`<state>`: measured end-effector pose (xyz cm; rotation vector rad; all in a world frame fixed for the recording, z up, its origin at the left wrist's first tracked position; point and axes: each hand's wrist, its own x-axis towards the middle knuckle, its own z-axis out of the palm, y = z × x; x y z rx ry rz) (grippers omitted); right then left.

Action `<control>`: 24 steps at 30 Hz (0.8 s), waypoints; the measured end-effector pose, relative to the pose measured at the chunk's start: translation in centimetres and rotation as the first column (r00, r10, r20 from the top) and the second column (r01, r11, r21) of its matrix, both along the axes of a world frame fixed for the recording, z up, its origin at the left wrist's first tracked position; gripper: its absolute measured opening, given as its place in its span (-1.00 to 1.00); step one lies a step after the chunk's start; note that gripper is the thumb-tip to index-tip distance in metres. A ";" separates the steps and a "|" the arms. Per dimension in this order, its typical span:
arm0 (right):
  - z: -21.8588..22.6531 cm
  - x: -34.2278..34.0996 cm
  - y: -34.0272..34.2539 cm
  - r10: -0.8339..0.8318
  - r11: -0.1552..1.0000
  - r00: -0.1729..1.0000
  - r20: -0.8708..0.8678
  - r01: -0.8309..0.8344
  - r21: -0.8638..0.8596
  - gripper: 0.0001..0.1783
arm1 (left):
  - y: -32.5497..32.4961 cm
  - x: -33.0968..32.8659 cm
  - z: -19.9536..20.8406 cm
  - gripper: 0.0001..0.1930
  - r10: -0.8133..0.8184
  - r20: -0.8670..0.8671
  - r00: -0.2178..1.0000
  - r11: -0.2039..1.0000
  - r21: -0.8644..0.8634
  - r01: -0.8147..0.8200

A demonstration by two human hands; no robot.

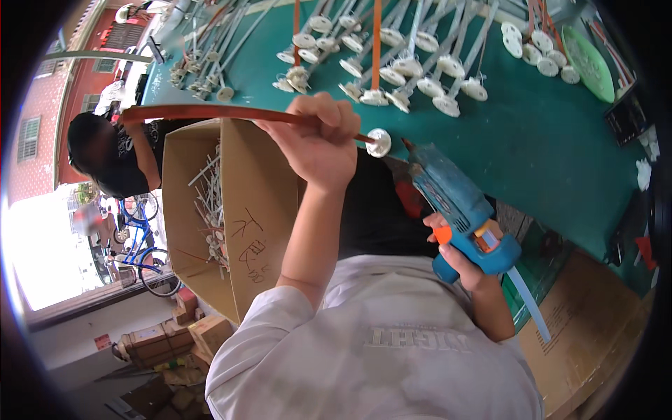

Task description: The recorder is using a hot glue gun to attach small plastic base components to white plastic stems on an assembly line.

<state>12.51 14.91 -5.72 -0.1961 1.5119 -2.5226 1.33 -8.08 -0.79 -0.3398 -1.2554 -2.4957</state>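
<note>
My left hand (pixel 318 143) is closed around a long reddish-brown strip (pixel 210 112), which reaches out to the left. At the strip's right end sits a small round white disc (pixel 379 143). In my right hand (pixel 462 262) is a blue hot glue gun (pixel 455 192) with an orange trigger, my fingers wrapped round its handle. The dark nozzle points up and left, close to the disc but apart from it. A pale glue stick (pixel 528 304) sticks out of the gun's back end.
Across the green table (pixel 518 126) lie many grey and orange strips with white discs (pixel 409 66). A green dish (pixel 588 65) stands at the right. Left of me is a cardboard box (pixel 262 210) holding thin strips. Beyond it is another person (pixel 112 154).
</note>
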 end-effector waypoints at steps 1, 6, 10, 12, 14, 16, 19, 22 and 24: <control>-0.4 0.0 -0.2 0.033 0.993 0.999 -0.027 -0.030 0.110 -0.68 | 0.0 0.0 0.3 -0.17 0.065 0.023 0.998 0.997 -0.043 -0.064; -1.5 0.5 -1.3 0.043 0.985 0.998 -0.039 -0.036 0.167 -0.69 | 0.2 -0.8 -0.3 -0.19 -0.030 -0.021 0.999 0.991 -0.128 0.027; -2.0 0.5 -1.8 0.057 0.975 0.996 -0.070 -0.040 0.219 -0.71 | 0.8 -0.5 -0.5 -0.14 0.042 -0.053 0.998 0.956 -0.288 -0.056; -2.0 0.4 -2.2 0.040 0.975 0.996 -0.076 -0.022 0.223 -0.72 | 0.6 -0.4 -0.6 -0.13 0.049 -0.079 0.996 0.953 -0.295 -0.070; -2.5 0.4 -2.5 0.049 0.968 0.990 -0.129 -0.015 0.249 -0.74 | 0.7 -0.1 -0.7 -0.11 0.018 -0.081 0.997 0.982 -0.185 -0.033; -2.6 0.4 -2.7 0.043 0.970 0.994 -0.101 -0.017 0.244 -0.76 | 0.9 0.1 -0.8 -0.10 0.018 -0.075 0.997 0.985 -0.167 -0.031; -2.9 0.4 -3.1 0.022 0.972 0.997 -0.079 -0.003 0.237 -0.80 | 1.0 0.0 -0.8 -0.10 0.017 -0.093 0.995 0.983 -0.180 -0.034; -2.9 0.3 -3.3 0.006 0.967 0.995 -0.100 0.020 0.254 -0.84 | 0.9 -0.1 -0.9 -0.10 0.000 -0.117 0.993 0.981 -0.191 -0.023; -2.7 0.3 -3.3 0.007 0.961 0.993 -0.116 0.025 0.274 -0.86 | 0.9 -0.2 -0.9 -0.10 -0.012 -0.119 0.993 0.985 -0.172 -0.008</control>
